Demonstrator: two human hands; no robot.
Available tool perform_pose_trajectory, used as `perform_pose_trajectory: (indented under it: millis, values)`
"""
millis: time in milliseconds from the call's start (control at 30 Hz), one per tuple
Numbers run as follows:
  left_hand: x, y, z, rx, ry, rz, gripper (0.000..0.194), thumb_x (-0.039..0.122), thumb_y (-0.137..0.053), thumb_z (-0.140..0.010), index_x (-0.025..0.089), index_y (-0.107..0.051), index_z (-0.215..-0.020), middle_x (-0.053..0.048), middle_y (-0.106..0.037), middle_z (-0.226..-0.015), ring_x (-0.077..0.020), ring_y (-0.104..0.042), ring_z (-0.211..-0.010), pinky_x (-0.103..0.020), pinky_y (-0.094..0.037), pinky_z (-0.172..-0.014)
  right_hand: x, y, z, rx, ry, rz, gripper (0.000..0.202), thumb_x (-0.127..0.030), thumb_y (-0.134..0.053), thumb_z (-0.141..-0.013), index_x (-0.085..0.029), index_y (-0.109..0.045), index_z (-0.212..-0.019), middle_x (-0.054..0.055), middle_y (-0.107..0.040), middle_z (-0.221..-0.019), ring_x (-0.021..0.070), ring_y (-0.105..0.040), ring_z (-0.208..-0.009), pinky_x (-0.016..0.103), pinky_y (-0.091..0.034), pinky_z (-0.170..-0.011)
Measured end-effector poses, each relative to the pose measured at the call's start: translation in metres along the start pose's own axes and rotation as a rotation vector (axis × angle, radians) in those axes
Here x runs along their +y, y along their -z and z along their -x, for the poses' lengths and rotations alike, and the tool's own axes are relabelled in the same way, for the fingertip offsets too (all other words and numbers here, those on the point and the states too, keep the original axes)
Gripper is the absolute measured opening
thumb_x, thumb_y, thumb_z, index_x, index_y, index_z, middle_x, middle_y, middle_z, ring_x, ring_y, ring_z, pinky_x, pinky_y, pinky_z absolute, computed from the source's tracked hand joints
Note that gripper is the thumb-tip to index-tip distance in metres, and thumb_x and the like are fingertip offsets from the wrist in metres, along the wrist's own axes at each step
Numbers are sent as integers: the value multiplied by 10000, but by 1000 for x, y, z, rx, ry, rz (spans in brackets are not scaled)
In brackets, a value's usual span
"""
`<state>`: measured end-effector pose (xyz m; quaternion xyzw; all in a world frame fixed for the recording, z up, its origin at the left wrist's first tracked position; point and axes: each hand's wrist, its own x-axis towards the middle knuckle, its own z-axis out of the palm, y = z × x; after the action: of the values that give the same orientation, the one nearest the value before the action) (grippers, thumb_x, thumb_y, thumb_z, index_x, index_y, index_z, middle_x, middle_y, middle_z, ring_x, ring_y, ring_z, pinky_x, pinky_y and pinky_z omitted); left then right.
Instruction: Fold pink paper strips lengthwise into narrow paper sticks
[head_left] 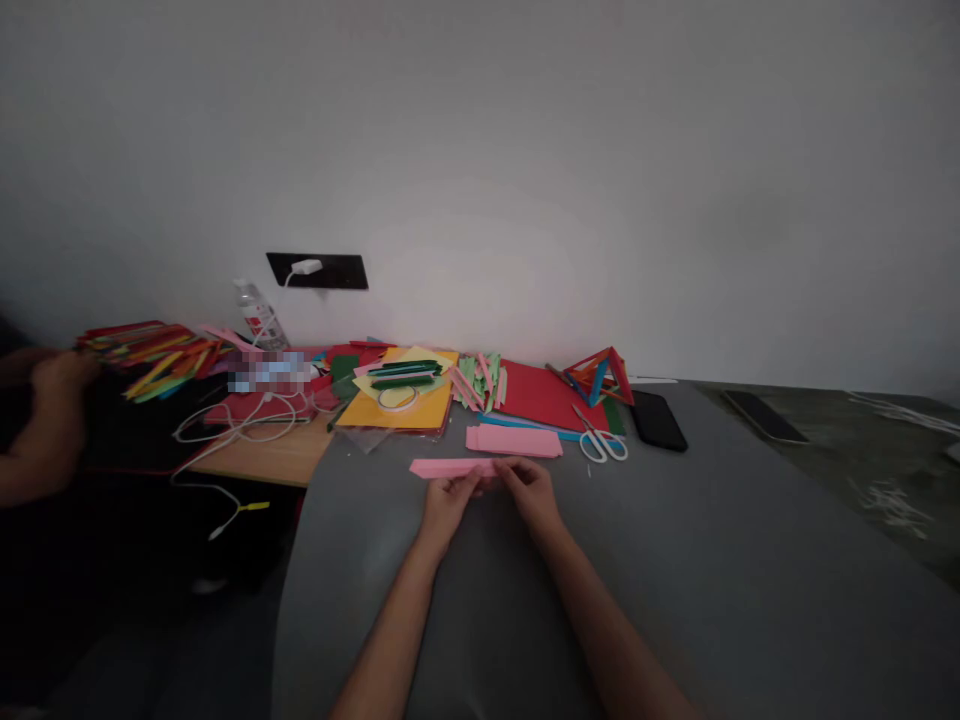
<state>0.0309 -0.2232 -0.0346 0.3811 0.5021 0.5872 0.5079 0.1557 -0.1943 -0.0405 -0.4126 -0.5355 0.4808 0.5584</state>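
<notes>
A folded pink paper strip [442, 467] is held level just above the grey table. My left hand [452, 497] pinches it from below near its middle, thumb on top. At its right end my right hand [527, 484] grips the same strip between thumb and fingers. Just beyond lies a stack of pink paper strips [514, 440]. White-handled scissors [602, 443] rest to its right, blades pointing away toward a red paper sheet [540, 392]. Small green and pink folded pieces [480, 380] are heaped behind the strips.
Yellow paper [397, 412] with green strips [405, 373] sits at back left. A red and blue paper frame [600, 376] and a black phone [658, 420] stand right. White cables [247, 425] and a bottle [259, 315] are left. Another person's hand [64, 375] works at far left.
</notes>
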Motion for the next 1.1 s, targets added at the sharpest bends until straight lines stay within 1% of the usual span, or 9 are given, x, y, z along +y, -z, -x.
perform_pose_trajectory:
  millis: [67, 167, 333, 500, 600, 667, 767, 900, 1100]
  values:
    - [0, 0, 1, -69, 3, -18, 275, 343, -674, -578, 116, -669, -733, -76, -687, -684, -193, -632, -654, -296, -498, -655, 0, 1, 0, 29, 7, -23, 246, -409, -609, -617, -164, -624, -628, 9, -599, -595, 130, -506, -566, 241, -391, -538]
    - [-1, 1, 0, -137, -17, -44, 283, 333, -659, -598, 131, -659, -797, -83, -688, -765, -194, -631, -692, -291, -488, -665, 3, 9, -4, 68, -41, -82, 221, -383, -641, -592, -164, -611, -604, -20, -542, -513, 106, -451, -496, 226, -346, -482]
    - [-3, 5, -3, -137, -69, 18, 310, 364, -584, -668, 127, -620, -864, -112, -650, -930, -194, -633, -717, -281, -481, -633, 6, 22, -12, 132, -101, -177, 310, -428, -599, -629, -179, -493, -476, -45, -435, -435, 95, -383, -435, 234, -296, -445]
    - [0, 10, -5, -100, -44, 160, 322, 356, -583, -673, 143, -616, -912, -75, -666, -831, -170, -620, -734, -253, -466, -653, -2, 24, -10, 5, -125, -212, 310, -429, -574, -665, -178, -487, -506, -53, -417, -457, 84, -360, -439, 223, -279, -448]
    - [1, 10, -5, -115, 24, 164, 274, 381, -567, -683, 142, -640, -795, -44, -660, -703, -139, -605, -645, -229, -452, -610, -5, 20, -7, -86, -123, -144, 311, -403, -633, -616, -164, -487, -480, -61, -395, -436, 69, -334, -433, 211, -251, -441]
    - [2, 9, -4, -145, 5, 58, 249, 374, -591, -663, 131, -641, -691, -31, -644, -641, -123, -582, -595, -214, -436, -585, -5, 17, -5, -136, -132, -85, 310, -394, -658, -588, -158, -489, -478, -66, -392, -428, 61, -324, -427, 204, -239, -435]
    - [1, 7, -2, -209, -72, -114, 203, 329, -650, -611, 129, -635, -639, -10, -628, -612, -105, -546, -559, -197, -411, -550, -1, 13, -4, -143, -140, -42, 306, -394, -658, -587, -154, -498, -485, -67, -409, -426, 56, -335, -424, 199, -251, -439]
    - [-2, 6, -1, -336, -65, -156, 210, 332, -635, -628, 126, -636, -670, 0, -605, -584, -94, -515, -514, -196, -398, -498, 3, 11, -5, -117, -110, -43, 268, -389, -655, -591, -155, -549, -515, -47, -499, -470, 74, -417, -453, 205, -321, -470]
    - [-5, 4, -2, -320, -42, -122, 237, 364, -610, -646, 128, -602, -637, 6, -587, -554, -97, -525, -489, -199, -412, -477, 3, 8, -3, -156, -51, 44, 250, -403, -585, -660, -176, -675, -713, 20, -644, -645, 159, -560, -629, 272, -426, -597]
